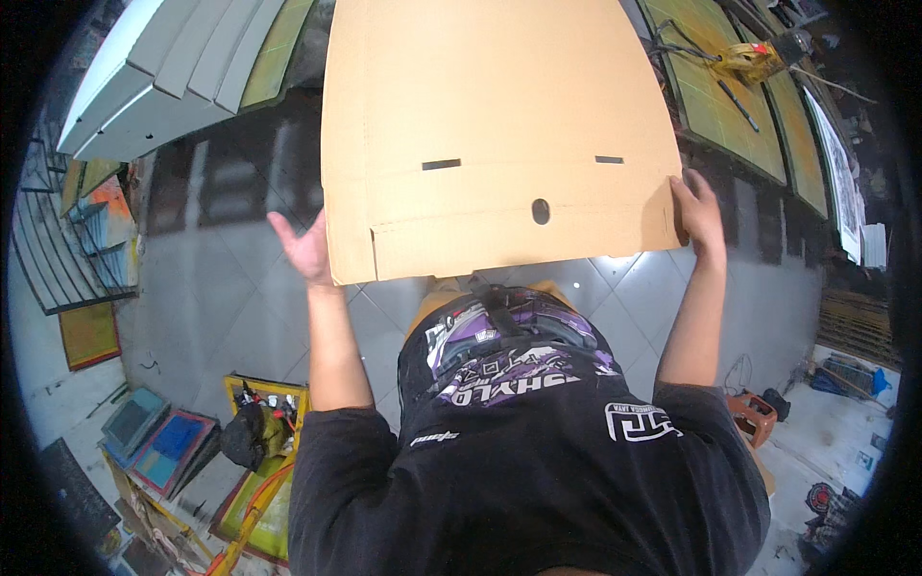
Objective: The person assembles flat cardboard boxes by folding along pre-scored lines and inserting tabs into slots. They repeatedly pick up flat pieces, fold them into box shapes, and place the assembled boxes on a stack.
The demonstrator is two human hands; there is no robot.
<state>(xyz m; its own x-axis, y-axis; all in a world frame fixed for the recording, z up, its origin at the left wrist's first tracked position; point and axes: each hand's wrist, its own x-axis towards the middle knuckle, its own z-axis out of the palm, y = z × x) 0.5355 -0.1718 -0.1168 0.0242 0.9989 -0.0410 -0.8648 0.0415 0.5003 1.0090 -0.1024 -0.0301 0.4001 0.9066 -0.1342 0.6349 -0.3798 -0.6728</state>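
Cardboard sheet: large flat brown die-cut blank, held out in front of the body between both hands; two narrow slots and one oval hole sit just above a folded flap along its near edge. It spans the gap from hand to hand and hides most of the floor beyond them.

Left hand: open, fingers spread and thumb out, palm pressed against the sheet's left edge near the lower corner. It braces more than it grips; no fingers visibly wrap the board.

Right hand: fingers extended flat on the sheet's right edge beside the flap's end, the hand apparently steadying that side. Whether the thumb curls behind the board cannot be told.

Reason for hold: judged as a wide two-sided support, one hand per edge, so a floppy oversized sheet stays flat and level.

Tiled floor: grey glossy tiles, below and to the left of the left hand.

Grey stacked panels: fanned pile, beyond the left hand, up and outward.

Framed screens: yellow-green mesh frames lying beyond the right hand, a yellow tool resting on them.

Coloured frames: blue and red frames low on the left, well behind the left hand, beside a yellow tray of clutter.
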